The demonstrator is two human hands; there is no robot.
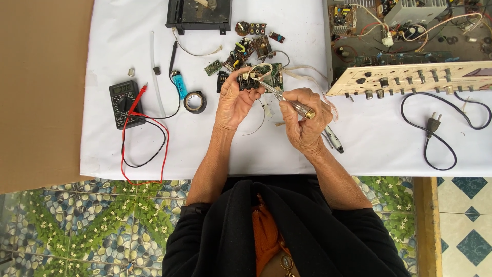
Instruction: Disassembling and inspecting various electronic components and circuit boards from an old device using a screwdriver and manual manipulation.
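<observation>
My left hand [233,102] grips a small green circuit board [261,76] with black parts and loose wires, held above the white sheet. My right hand [303,119] holds a screwdriver [289,101] with a clear handle and brass end cap. Its metal tip points up and left and meets the board's near edge. Both hands are close together near the middle of the sheet.
A black multimeter [124,102] with red and black leads lies at the left, beside a blue lighter [179,83] and a roll of black tape [195,102]. Several small boards [245,48] lie beyond the hands. An opened amplifier chassis [410,46] and black plug cord [434,123] fill the right.
</observation>
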